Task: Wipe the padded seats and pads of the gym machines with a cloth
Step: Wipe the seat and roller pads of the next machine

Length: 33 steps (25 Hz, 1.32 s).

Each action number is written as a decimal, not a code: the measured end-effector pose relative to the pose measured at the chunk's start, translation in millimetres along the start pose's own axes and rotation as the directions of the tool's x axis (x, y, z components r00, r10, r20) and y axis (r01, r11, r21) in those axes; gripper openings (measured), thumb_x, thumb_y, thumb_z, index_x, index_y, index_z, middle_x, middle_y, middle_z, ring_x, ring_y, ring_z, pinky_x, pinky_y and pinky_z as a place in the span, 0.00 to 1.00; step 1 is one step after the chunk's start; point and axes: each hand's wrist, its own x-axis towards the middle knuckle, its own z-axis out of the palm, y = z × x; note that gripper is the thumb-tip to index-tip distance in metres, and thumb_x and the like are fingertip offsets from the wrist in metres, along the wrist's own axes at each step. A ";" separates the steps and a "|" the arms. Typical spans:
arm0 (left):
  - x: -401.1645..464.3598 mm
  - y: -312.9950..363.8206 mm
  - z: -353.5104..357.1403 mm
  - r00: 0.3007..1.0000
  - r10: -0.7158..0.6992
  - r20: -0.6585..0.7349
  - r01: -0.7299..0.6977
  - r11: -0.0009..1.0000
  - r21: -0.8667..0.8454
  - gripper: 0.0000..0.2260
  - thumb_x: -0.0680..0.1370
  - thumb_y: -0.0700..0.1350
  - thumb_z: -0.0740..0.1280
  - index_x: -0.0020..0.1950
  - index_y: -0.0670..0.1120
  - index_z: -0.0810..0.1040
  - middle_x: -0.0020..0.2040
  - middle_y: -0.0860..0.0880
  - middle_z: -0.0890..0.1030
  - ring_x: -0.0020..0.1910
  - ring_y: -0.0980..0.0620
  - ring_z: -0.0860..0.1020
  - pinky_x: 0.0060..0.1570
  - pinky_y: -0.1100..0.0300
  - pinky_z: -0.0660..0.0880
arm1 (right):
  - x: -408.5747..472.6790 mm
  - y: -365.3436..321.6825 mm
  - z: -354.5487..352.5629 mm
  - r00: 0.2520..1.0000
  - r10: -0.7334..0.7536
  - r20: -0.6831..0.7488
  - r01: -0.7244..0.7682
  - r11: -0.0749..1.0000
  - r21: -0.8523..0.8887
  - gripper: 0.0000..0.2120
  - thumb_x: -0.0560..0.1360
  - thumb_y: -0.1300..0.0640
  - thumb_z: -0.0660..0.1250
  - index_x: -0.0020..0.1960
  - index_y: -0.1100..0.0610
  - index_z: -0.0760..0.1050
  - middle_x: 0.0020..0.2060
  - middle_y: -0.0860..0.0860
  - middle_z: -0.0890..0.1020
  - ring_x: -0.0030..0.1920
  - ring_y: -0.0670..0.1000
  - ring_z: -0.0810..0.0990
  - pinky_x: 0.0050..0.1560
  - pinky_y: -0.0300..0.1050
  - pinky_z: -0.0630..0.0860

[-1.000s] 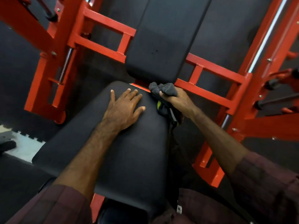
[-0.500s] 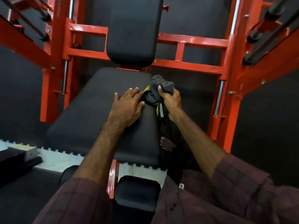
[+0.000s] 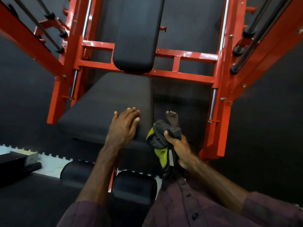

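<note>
Left hand rests flat on the black seat pad; beside the pad's right edge, right hand grips a bunched grey-yellow cloth.

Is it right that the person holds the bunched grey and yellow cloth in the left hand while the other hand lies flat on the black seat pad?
Not quite. In the head view the right hand grips the cloth, and the left hand lies flat on the black seat pad.

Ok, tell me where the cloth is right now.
In the head view the cloth is bunched in the right hand, off the seat pad's right edge, beside the left hand.
</note>
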 end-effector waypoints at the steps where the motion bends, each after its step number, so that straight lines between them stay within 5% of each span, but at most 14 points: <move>1: -5.1 0.9 0.0 1.000 0.000 -0.031 0.000 1.000 -0.009 0.22 0.86 0.57 0.55 0.75 0.51 0.77 0.76 0.50 0.76 0.78 0.51 0.70 0.79 0.34 0.60 | -13.6 -5.2 -7.1 0.999 0.030 0.036 -0.029 0.999 -0.022 0.06 0.79 0.57 0.75 0.55 0.54 0.86 0.56 0.56 0.88 0.60 0.59 0.85 0.68 0.60 0.78; 4: -20.2 6.0 -7.1 0.982 -0.041 -0.182 0.029 0.997 -0.067 0.19 0.86 0.53 0.59 0.73 0.49 0.79 0.73 0.48 0.79 0.74 0.49 0.75 0.78 0.37 0.64 | -45.6 -35.6 -22.8 0.983 0.069 0.170 -0.065 0.997 -0.032 0.12 0.78 0.59 0.73 0.61 0.61 0.83 0.59 0.63 0.85 0.61 0.63 0.84 0.66 0.58 0.79; 6: -42.9 9.5 -15.1 0.937 -0.102 -0.333 0.070 0.992 -0.106 0.15 0.86 0.49 0.63 0.70 0.47 0.80 0.69 0.48 0.81 0.69 0.49 0.78 0.74 0.43 0.70 | -62.6 -61.3 -19.6 0.974 -0.020 0.225 0.040 0.995 -0.086 0.19 0.74 0.53 0.77 0.61 0.62 0.82 0.59 0.63 0.85 0.61 0.64 0.84 0.66 0.58 0.79; 9: -95.5 17.8 -19.5 0.802 -0.289 -0.523 0.185 0.952 -0.243 0.13 0.85 0.47 0.65 0.68 0.46 0.81 0.66 0.50 0.83 0.63 0.49 0.80 0.65 0.50 0.75 | -86.3 -95.5 15.3 0.919 -0.139 0.368 0.230 0.949 -0.216 0.26 0.67 0.39 0.82 0.57 0.55 0.85 0.57 0.60 0.86 0.61 0.63 0.84 0.64 0.59 0.80; 11: -143.8 16.2 -10.4 0.668 -0.494 -0.557 0.282 0.860 -0.424 0.13 0.85 0.45 0.65 0.67 0.45 0.81 0.64 0.50 0.83 0.64 0.50 0.80 0.66 0.50 0.76 | -96.3 -102.8 53.8 0.851 -0.138 0.507 0.297 0.923 -0.246 0.22 0.69 0.46 0.83 0.57 0.56 0.84 0.56 0.57 0.87 0.59 0.59 0.86 0.62 0.56 0.81; 14: -217.7 15.3 18.0 0.426 -0.774 -0.468 0.377 0.622 -0.686 0.13 0.85 0.46 0.65 0.69 0.47 0.81 0.65 0.52 0.82 0.64 0.54 0.80 0.65 0.53 0.77 | -101.3 -91.4 115.1 0.640 -0.111 0.760 0.502 0.809 -0.305 0.16 0.74 0.66 0.78 0.60 0.62 0.82 0.55 0.53 0.87 0.57 0.50 0.86 0.61 0.46 0.81; 17: -278.4 22.4 49.4 0.197 -0.929 -0.313 0.391 0.367 -0.844 0.13 0.86 0.44 0.66 0.70 0.46 0.80 0.66 0.50 0.82 0.63 0.62 0.79 0.62 0.66 0.75 | -104.7 -50.5 148.5 0.377 0.039 0.925 0.697 0.646 -0.311 0.24 0.77 0.72 0.73 0.71 0.61 0.76 0.66 0.54 0.82 0.68 0.52 0.80 0.71 0.51 0.76; 20: -318.1 32.1 91.4 0.033 -0.996 -0.082 0.384 0.088 -0.919 0.15 0.86 0.45 0.66 0.72 0.50 0.78 0.67 0.54 0.81 0.65 0.62 0.78 0.70 0.58 0.74 | -101.4 11.2 121.4 0.277 0.117 0.954 0.856 0.422 -0.300 0.35 0.72 0.75 0.70 0.75 0.54 0.75 0.76 0.49 0.73 0.77 0.50 0.70 0.76 0.60 0.70; 24: -336.4 39.3 163.0 0.066 -0.994 0.082 0.365 -0.052 -0.930 0.17 0.86 0.47 0.65 0.75 0.52 0.76 0.71 0.54 0.79 0.64 0.64 0.76 0.67 0.62 0.73 | -78.0 86.1 61.2 0.224 0.176 0.959 0.946 0.196 -0.257 0.35 0.67 0.59 0.65 0.75 0.51 0.76 0.81 0.50 0.65 0.83 0.51 0.57 0.80 0.64 0.59; 28: -341.2 28.3 230.4 0.168 -0.979 0.120 0.292 -0.067 -0.954 0.18 0.86 0.52 0.65 0.76 0.57 0.75 0.73 0.59 0.76 0.66 0.70 0.74 0.74 0.51 0.73 | -61.9 159.2 17.4 0.255 0.274 0.927 0.967 -0.091 -0.239 0.36 0.70 0.49 0.62 0.79 0.43 0.69 0.85 0.48 0.56 0.85 0.59 0.47 0.76 0.75 0.58; 31: -341.0 4.0 263.3 0.243 -0.963 0.117 0.154 -0.081 -0.985 0.22 0.84 0.60 0.64 0.78 0.64 0.70 0.76 0.64 0.72 0.74 0.64 0.72 0.75 0.46 0.72 | -62.6 202.8 -12.9 0.300 0.362 0.883 0.919 -0.359 -0.166 0.43 0.70 0.37 0.70 0.82 0.37 0.59 0.86 0.50 0.45 0.83 0.66 0.40 0.73 0.82 0.56; 33: -337.7 -12.3 272.3 0.321 -0.939 0.121 0.041 -0.115 -0.993 0.25 0.83 0.63 0.65 0.80 0.67 0.65 0.80 0.64 0.67 0.78 0.61 0.67 0.78 0.44 0.68 | -57.7 217.3 -3.9 0.371 0.316 0.873 0.869 -0.451 -0.206 0.44 0.70 0.28 0.67 0.82 0.32 0.54 0.85 0.50 0.40 0.83 0.69 0.38 0.74 0.81 0.55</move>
